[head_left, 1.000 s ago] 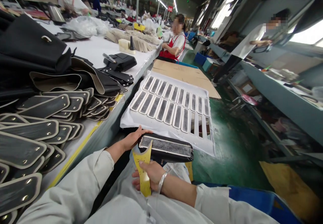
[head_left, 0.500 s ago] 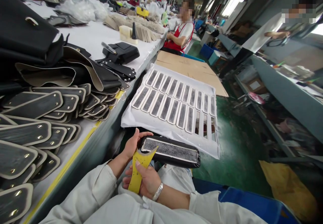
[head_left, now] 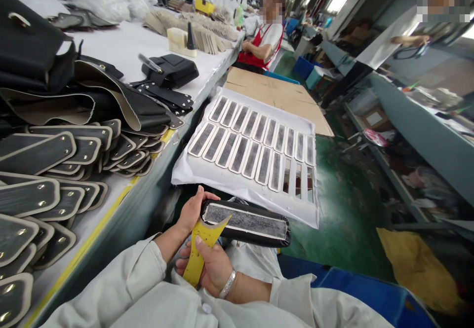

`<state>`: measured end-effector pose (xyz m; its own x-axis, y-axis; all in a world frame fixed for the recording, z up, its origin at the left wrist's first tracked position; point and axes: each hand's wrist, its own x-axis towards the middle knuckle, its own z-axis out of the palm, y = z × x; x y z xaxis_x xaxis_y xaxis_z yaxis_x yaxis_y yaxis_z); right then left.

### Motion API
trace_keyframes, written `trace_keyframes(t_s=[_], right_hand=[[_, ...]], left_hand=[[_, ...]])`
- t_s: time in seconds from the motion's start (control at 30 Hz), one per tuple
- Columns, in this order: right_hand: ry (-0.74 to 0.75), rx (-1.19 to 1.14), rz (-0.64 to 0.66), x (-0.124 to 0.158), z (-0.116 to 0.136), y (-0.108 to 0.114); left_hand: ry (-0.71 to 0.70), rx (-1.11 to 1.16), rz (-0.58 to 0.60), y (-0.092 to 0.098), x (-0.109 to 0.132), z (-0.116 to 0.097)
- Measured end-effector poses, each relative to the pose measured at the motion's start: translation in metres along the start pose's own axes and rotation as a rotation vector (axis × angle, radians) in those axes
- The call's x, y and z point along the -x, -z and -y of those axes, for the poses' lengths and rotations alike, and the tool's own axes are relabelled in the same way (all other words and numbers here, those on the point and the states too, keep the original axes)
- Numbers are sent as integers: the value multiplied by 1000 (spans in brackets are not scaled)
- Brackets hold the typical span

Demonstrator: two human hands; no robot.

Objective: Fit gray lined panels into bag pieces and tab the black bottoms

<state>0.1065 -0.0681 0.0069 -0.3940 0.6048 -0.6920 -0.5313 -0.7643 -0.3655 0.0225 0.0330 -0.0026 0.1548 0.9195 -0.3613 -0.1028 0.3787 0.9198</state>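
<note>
My left hand [head_left: 192,210] grips the near end of a long black leather strap piece [head_left: 247,222] with a grey strip edged in white on top. My right hand [head_left: 209,265] is closed on a flat yellow scraper tool [head_left: 202,246], its forked tip resting on the strap's near end. Both hands hover over my lap in white sleeves. Just beyond lies a white sheet [head_left: 222,176] bearing two rows of several grey strips, some slots at its right end open.
A white worktable [head_left: 129,56] at left carries stacked black strap pieces with studs [head_left: 48,190], black bags [head_left: 172,69] and leather. Brown cardboard [head_left: 277,98] lies beyond the sheet. A seated person in red [head_left: 264,42] works farther back. A blue bin [head_left: 370,296] sits lower right.
The yellow tool has tilted so its tip lies on the strap's end, and my left thumb has curled over that end. The view has shifted slightly down.
</note>
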Motion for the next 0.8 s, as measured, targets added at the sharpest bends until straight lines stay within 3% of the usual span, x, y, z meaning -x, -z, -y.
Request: trace_keyframes(t_s=[0.2, 0.47, 0.6, 0.73, 0.8], right_hand=[[28, -31, -57, 1, -3, 1], [76, -88, -117, 10, -2, -1], [108, -24, -165, 15, 0, -3], [116, 108, -187, 32, 16, 7], [231, 178, -163, 42, 30, 14]], left_hand=[[-147, -260, -74, -4, 4, -7], [-263, -388, -92, -17, -4, -2], [-269, -336, -86, -18, -4, -5], [-229, -138, -25, -10, 1, -4], [-193, 23, 14, -2, 8, 4]])
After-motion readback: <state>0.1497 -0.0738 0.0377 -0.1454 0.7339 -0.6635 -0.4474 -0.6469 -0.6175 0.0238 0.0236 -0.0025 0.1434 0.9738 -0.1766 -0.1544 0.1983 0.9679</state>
